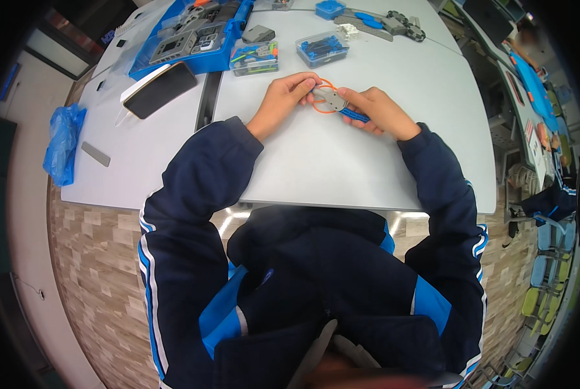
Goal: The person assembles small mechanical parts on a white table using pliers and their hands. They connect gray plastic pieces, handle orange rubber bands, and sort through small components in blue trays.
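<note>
Above the white table, both my hands meet on one small building-set assembly. Its body is a rounded grey piece (330, 98), with thin orange curved parts (322, 111) around it and a blue beam (355, 115) sticking out at the lower right. My left hand (282, 100) pinches the orange part at the left side with thumb and fingers. From the right, my right hand (382, 110) grips the grey piece and the blue beam, thumb on top. My fingers cover part of the assembly, so how its parts join is hidden.
A blue tray (222, 62) of grey parts stands at the far left, a black-screened phone (162, 91) before it. Two clear boxes hold colourful pieces (255, 58) and blue pieces (322, 48). Farther right lies a grey wheeled build (403, 26). A blue plastic bag (63, 142) hangs at the left edge.
</note>
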`<state>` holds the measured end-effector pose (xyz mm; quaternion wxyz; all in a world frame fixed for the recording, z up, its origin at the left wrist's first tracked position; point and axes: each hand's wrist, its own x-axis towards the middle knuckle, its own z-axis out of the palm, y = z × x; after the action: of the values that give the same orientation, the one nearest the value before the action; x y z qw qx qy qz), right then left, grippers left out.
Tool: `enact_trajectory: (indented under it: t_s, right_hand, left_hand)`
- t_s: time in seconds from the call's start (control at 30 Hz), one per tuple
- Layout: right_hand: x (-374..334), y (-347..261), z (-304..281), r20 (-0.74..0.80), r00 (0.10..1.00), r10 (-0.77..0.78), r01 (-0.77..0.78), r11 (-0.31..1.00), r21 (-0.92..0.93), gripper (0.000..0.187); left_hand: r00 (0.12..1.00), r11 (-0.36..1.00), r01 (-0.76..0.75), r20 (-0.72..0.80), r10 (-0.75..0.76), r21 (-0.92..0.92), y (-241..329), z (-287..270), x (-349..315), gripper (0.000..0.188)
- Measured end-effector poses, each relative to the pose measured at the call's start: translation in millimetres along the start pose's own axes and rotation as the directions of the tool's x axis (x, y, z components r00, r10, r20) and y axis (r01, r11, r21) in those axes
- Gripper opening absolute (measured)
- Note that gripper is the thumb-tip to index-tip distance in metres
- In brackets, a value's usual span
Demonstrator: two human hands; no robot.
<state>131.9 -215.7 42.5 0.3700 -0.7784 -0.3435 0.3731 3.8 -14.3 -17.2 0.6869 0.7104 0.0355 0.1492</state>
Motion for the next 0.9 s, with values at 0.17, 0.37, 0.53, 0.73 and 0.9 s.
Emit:
enact_trajectory:
  t_s: [0.17,0.37,0.53,0.73,0.9]
  right_hand:
    - [5,9,-21,0.436,0.887,0.151,-0.363,0.814,0.455,0.062]
    - [-19,40,-51,0.213,0.967,0.14,-0.235,0.811,0.536,0.061]
    - [5,44,-48,-0.392,0.9,-0.193,0.111,0.969,-0.222,0.056]
    - [10,48,-42,-0.236,0.587,-0.774,0.207,0.426,-0.881,0.04]
    - [15,44,-45,-0.196,0.513,-0.836,0.193,0.335,-0.922,0.039]
  left_hand:
    - [0.999,0.999,-0.012,-0.048,0.01,-0.041,-2,-8,1,0.029]
    - [0.999,0.976,0.034,-0.027,-0.041,-0.215,2,-19,1,0.031]
    - [0.999,0.968,0.036,-0.007,-0.039,-0.247,10,-13,2,0.035]
    - [0.998,0.945,0.065,0.022,-0.061,-0.32,10,-16,4,0.041]
    - [0.997,0.94,0.074,-0.007,-0.081,-0.333,9,-16,5,0.042]
